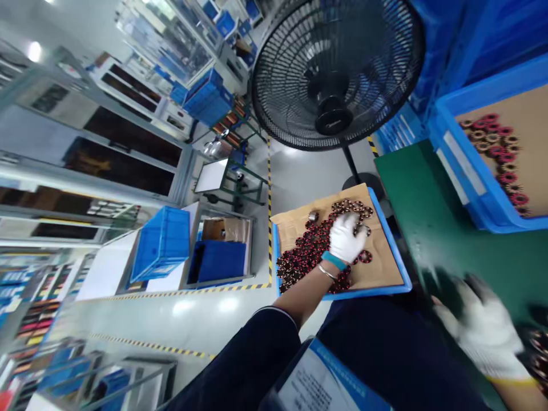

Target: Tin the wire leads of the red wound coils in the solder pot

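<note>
My left hand (343, 237), in a white glove, reaches into a cardboard-lined blue tray (396, 260). Its fingers curl down around a small copper-wound ring core (356, 229), partly covered by the glove. Many similar dark ring cores with red and copper edges (306, 251) lie heaped under and left of this hand. One silvery ring (313, 216) stands out at the pile's upper edge. Over the green tabletop (445, 211) at right, my right hand (483, 322), gloved too, is smeared by motion. Its fingers look spread, with nothing visible in them.
A large black fan (336, 85) stands beyond the tray. On the green table is a blue bin (475, 188) holding more ring cores. Further cores (540, 354) lie by the right edge. Blue crates (160, 245) on a cart stand at left, across yellow-black floor tape.
</note>
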A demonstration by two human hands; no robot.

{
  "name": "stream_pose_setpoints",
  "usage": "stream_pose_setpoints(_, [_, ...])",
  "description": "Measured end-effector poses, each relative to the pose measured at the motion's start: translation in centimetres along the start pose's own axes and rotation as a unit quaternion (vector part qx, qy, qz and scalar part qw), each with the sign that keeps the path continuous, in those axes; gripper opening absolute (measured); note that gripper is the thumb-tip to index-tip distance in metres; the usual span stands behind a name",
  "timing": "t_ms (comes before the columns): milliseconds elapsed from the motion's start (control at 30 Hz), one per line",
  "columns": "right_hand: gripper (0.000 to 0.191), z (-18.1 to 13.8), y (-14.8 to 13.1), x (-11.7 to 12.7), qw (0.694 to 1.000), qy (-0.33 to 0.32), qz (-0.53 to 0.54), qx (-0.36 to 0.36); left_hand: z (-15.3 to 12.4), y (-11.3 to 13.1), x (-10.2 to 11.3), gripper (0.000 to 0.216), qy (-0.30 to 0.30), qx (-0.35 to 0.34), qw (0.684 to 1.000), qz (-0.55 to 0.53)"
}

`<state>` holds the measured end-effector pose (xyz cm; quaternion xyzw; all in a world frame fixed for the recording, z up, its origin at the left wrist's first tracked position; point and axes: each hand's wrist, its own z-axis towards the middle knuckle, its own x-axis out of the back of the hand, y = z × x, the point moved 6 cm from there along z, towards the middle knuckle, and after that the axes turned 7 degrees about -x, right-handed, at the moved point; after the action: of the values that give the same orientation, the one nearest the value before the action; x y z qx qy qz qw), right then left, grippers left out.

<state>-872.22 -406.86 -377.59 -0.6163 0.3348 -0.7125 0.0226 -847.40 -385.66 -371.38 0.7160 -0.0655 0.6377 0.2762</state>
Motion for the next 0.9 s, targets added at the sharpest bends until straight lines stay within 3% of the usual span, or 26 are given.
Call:
stream_pose_setpoints(67, [0.084,4.8,-5.8,-2.0,0.995,-0.043,-0.007,0.094,0.9,-6.8,2.6,0.048,0.011,0.164,0.985,0.058])
stream_pose_setpoints(133, [0.07,9.1,-10.6,-4.1,0.98,-0.094,-0.045,0.172,1.7,-11.4,3.5,0.05,-0.025,0.243,0.967,0.076])
stream_pose_setpoints(200, [0.067,12.5,-13.8,-6.2,0.96,-0.131,-0.084,0.232,2.4,-14.3,3.6,0.043,-0.05,0.265,0.961,0.066])
stream_pose_setpoints(267, [0.075,15.1,-15.6,-8.1,0.942,-0.148,-0.116,0.278,2.9,-16.2,3.3,0.037,-0.057,0.272,0.959,0.047])
stream_pose_setpoints(367, [0.088,17.4,-16.8,-10.7,0.922,-0.169,-0.159,0.311,3.2,-18.5,3.0,0.038,-0.064,0.284,0.957,0.019])
stream_pose_setpoints(467, [0.085,18.2,-17.4,-11.9,0.917,-0.17,-0.192,0.305,3.3,-20.2,2.8,0.033,-0.081,0.28,0.957,-0.011])
stream_pose_setpoints(567, [0.075,17.8,-18.3,-11.6,0.924,-0.135,-0.21,0.291,3.6,-20.4,2.9,0.026,-0.096,0.24,0.965,-0.036])
stream_pose_setpoints(700, [0.067,16.6,-18.9,-11.0,0.929,-0.114,-0.225,0.269,3.9,-17.9,3.4,0.034,-0.084,0.184,0.978,-0.041])
stream_pose_setpoints(767, [0.064,16.3,-18.9,-11.0,0.932,-0.118,-0.237,0.249,4.0,-15.5,3.5,0.048,-0.061,0.149,0.986,-0.038])
stream_pose_setpoints(900, [0.071,17.1,-18.8,-11.6,0.935,-0.128,-0.264,0.197,4.5,-9.6,2.3,0.1,-0.085,-0.043,0.995,0.004])
